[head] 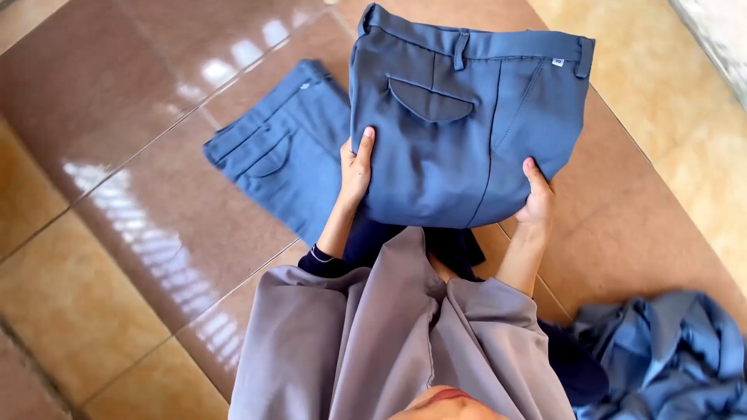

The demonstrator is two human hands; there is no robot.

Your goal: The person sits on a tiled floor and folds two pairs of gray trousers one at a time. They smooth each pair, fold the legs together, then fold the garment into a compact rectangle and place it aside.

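Note:
I hold a folded pair of blue trousers [467,117] up in front of me, waistband at the top, a flap pocket facing me. My left hand [355,167] grips its lower left edge with the thumb on the cloth. My right hand [537,198] grips its lower right edge in the same way. A second folded pair of blue trousers [284,148] lies flat on the tiled floor to the left, just behind my left hand.
A crumpled heap of blue cloth [669,358] lies on the floor at the lower right. Glossy brown and tan floor tiles [132,202] spread all around. My grey sleeves and lap fill the bottom middle.

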